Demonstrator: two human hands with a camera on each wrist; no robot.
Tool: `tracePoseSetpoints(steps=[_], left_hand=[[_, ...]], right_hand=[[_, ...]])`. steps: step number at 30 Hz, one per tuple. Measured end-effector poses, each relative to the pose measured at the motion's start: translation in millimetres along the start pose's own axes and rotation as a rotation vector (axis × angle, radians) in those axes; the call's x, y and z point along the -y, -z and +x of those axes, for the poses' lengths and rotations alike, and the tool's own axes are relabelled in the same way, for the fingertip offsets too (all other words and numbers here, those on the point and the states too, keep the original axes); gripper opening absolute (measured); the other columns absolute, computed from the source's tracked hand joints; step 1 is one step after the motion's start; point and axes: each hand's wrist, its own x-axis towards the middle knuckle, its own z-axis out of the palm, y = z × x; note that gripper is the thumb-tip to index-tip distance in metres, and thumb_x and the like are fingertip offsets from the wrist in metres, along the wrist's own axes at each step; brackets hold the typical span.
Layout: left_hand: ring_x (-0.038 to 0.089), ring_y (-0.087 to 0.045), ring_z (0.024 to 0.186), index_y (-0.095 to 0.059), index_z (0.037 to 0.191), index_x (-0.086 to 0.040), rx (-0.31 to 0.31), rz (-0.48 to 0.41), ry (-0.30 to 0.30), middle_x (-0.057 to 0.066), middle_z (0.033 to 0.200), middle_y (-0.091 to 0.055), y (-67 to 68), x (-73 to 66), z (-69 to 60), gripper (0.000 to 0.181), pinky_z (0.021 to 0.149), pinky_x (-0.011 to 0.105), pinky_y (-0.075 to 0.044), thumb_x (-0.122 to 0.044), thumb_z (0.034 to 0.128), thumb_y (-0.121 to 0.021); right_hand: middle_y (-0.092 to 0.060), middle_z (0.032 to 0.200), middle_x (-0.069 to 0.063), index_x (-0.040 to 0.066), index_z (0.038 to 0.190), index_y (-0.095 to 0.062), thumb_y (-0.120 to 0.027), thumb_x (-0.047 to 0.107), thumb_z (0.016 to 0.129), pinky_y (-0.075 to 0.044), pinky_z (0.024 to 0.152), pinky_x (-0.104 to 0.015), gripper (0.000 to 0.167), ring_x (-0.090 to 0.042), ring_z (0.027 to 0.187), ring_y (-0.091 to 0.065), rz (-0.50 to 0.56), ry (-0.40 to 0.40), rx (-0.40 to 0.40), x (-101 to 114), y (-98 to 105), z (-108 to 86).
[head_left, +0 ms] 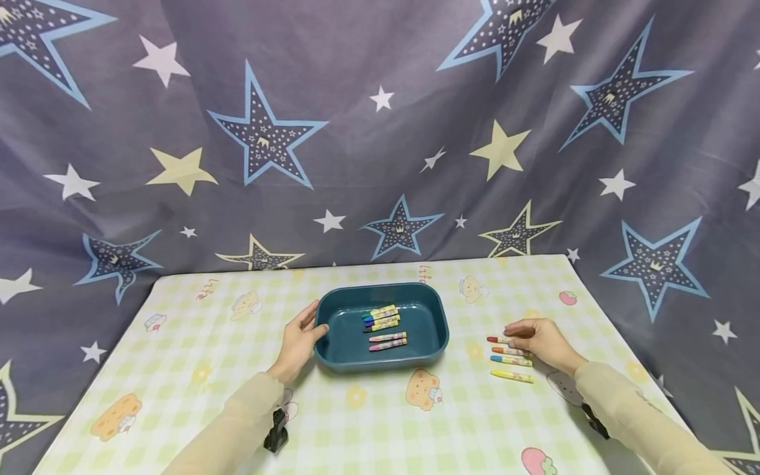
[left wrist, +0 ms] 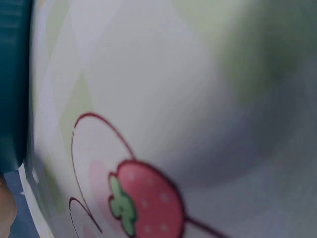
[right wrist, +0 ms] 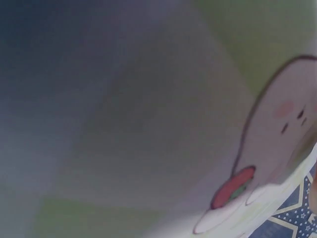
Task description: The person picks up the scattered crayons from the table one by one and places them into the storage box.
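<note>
Dark teal tray [head_left: 421, 333] sits mid-desk [head_left: 445, 435], on the green-and-white checked top. Left hand [head_left: 299, 342] is on its left end: thumb over the rim, other fingers along the outside, so pinching the wall. Inside the tray: an upper bunch of crayons [head_left: 382, 318], green, blue, purple and a dark one, side by side; just below, a pink pair [head_left: 388, 344]. All tips point left. Right hand [head_left: 543, 340] is well apart, over on the right, thumb and fingers bent down over the back end of the red crayon [head_left: 495, 340]; from here I can't tell whether they pinch it. Nearest me, below red, run the orange crayon [head_left: 503, 351], partly under that hand, then the blue crayon [head_left: 512, 361], then the yellow crayon [head_left: 512, 376], roughly parallel. Star-print curtain [head_left: 356, 158] hangs behind.
</note>
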Motion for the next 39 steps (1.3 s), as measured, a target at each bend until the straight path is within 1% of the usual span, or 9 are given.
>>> tracePoseSetpoints(steps=[4,7,14,17,22,24,26,32,39], left_hand=[[0.026,-0.041,0.129,-0.035,0.142,-0.011,0.005,0.001,-0.008,0.015,0.139,-0.042,-0.4,0.8,0.3,0.061,0.100,0.032,-0.042,-0.002,0.0858,-0.057],[0.027,-0.041,0.129,-0.035,0.142,-0.011,0.013,-0.003,-0.014,0.016,0.139,-0.042,-0.9,2.1,0.5,0.061,0.099,0.031,-0.042,-0.002,0.0857,-0.057],[0.026,-0.040,0.129,-0.035,0.142,-0.011,0.013,-0.004,-0.012,0.014,0.140,-0.042,-1.0,0.8,0.5,0.061,0.099,0.032,-0.042,-0.002,0.0860,-0.057],[0.027,-0.039,0.130,-0.034,0.143,-0.010,0.012,0.000,-0.021,0.014,0.140,-0.041,-0.7,-1.1,1.0,0.061,0.100,0.033,-0.042,-0.002,0.0862,-0.056],[0.026,-0.039,0.130,-0.033,0.143,-0.010,0.015,-0.004,-0.020,0.015,0.140,-0.041,0.3,-2.8,1.1,0.061,0.099,0.031,-0.042,-0.002,0.0864,-0.056],[0.026,-0.040,0.130,-0.034,0.142,-0.011,0.008,-0.007,-0.021,0.014,0.140,-0.042,1.2,-3.2,0.9,0.061,0.098,0.030,-0.044,-0.002,0.0863,-0.056],[0.026,-0.041,0.129,-0.034,0.142,-0.011,0.004,-0.006,-0.024,0.015,0.139,-0.042,2.6,-3.3,0.8,0.061,0.097,0.029,-0.045,-0.002,0.0862,-0.057],[0.026,-0.041,0.129,-0.034,0.142,-0.010,0.007,-0.003,-0.025,0.015,0.140,-0.041,5.8,-2.2,0.7,0.061,0.097,0.029,-0.044,-0.002,0.0863,-0.056],[0.026,-0.040,0.130,-0.034,0.143,-0.009,0.016,-0.009,-0.025,0.016,0.139,-0.041,2.9,-0.9,-1.7,0.061,0.099,0.032,-0.043,-0.001,0.0866,-0.056]], right_hand=[[-0.069,0.098,-0.015,0.003,0.095,-0.072,-0.069,0.005,0.079,-0.053,0.064,-0.016,0.017,-0.006,0.078,-0.064,-0.086,0.006,-0.046,1,-3,-1.0],[-0.069,0.096,-0.015,0.004,0.093,-0.073,-0.069,0.004,0.078,-0.052,0.059,-0.018,0.015,-0.004,0.072,-0.062,-0.119,0.007,-0.074,2,-4,-1.2],[-0.069,0.095,-0.016,0.003,0.091,-0.073,-0.069,0.003,0.078,-0.050,0.051,-0.020,0.014,-0.003,0.064,-0.059,-0.110,-0.022,-0.074,7,-3,1.2],[-0.068,0.098,-0.018,0.001,0.095,-0.072,-0.068,0.004,0.080,-0.050,0.049,-0.022,0.016,-0.007,0.063,-0.059,-0.109,-0.004,-0.070,11,0,2.9],[-0.068,0.099,-0.017,-0.001,0.099,-0.070,-0.068,0.005,0.080,-0.054,0.059,-0.019,0.020,-0.018,0.075,-0.066,-0.115,0.033,-0.122,22,8,10.0],[-0.069,0.099,-0.017,-0.001,0.100,-0.070,-0.068,0.007,0.080,-0.055,0.066,-0.019,0.022,-0.021,0.083,-0.067,-0.121,0.052,-0.136,31,10,14.8],[-0.068,0.101,-0.017,-0.001,0.102,-0.069,-0.068,0.010,0.081,-0.056,0.069,-0.023,0.023,-0.024,0.085,-0.067,-0.106,0.054,-0.129,41,11,20.3],[-0.067,0.108,-0.016,0.001,0.108,-0.068,-0.066,0.016,0.083,-0.056,0.076,-0.032,0.028,-0.026,0.093,-0.066,-0.052,0.049,-0.076,77,8,33.8],[-0.066,0.107,-0.019,-0.001,0.107,-0.067,-0.068,0.013,0.082,-0.057,0.076,-0.030,0.029,-0.028,0.092,-0.066,0.009,0.109,-0.049,106,-8,45.9]])
